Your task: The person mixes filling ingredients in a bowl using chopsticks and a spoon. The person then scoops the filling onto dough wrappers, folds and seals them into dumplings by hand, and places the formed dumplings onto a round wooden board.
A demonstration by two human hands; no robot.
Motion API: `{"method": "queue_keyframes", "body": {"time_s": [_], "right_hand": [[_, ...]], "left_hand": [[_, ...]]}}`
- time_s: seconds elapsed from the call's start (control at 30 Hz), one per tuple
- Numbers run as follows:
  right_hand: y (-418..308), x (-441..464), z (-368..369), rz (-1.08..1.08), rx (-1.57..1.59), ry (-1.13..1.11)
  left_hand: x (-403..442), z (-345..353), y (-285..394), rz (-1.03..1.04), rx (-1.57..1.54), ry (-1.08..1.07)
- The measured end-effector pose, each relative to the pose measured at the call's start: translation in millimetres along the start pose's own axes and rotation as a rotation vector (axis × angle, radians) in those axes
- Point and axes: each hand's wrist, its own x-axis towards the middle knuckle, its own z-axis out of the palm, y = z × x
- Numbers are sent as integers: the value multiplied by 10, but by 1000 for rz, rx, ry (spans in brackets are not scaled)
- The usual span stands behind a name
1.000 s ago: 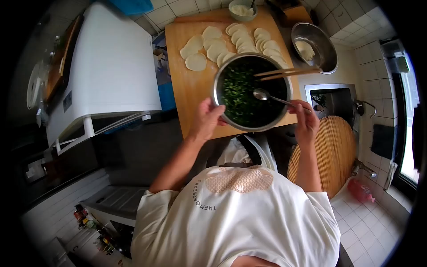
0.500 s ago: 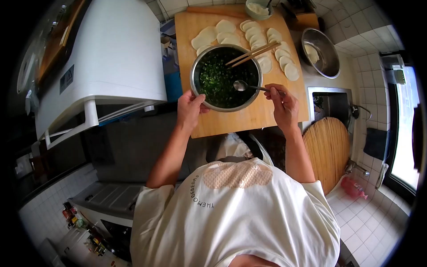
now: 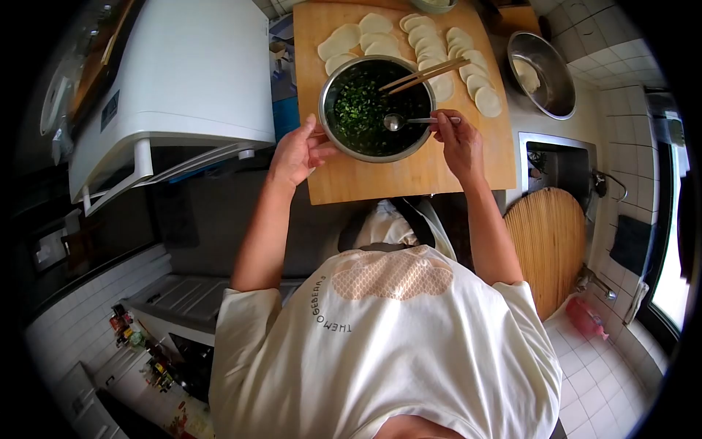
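A steel bowl of chopped green filling stands on the wooden board. My left hand is at the bowl's left side, its fingers spread and the thumb raised off the rim. With my right hand I pinch the handle of a metal spoon, whose head is inside the bowl. A pair of chopsticks leans over the bowl's upper right rim. Round dough wrappers lie beyond the bowl, some of them overlapping in rows.
Right of the board are a steel basin with dough, a sink and a round slatted wooden lid. A white appliance stands at the left. Part of a small bowl shows at the top edge.
The bowl has shifted left on the board, off some of the wrappers. My left hand has loosened from its rim and opened. My right hand still holds the spoon.
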Motion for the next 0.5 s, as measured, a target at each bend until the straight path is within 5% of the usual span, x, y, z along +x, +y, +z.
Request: {"method": "queue_keyframes", "body": {"time_s": [0.13,0.2,0.27,0.33,0.5], "right_hand": [[200,-61,2,-41,70,117],[305,-353,-114,283,80,84],[416,-672,-138,600,417,-323],[270,-797,173,582,358,-689],[396,-563,1342,947,1050,-742]], "left_hand": [[3,-155,-42,9,-50,56],[-12,-170,-27,31,-163,131],[-36,-163,-7,63,-198,132],[-96,-126,-35,98,-232,133],[-180,-3,-293,183,-295,-45]]}}
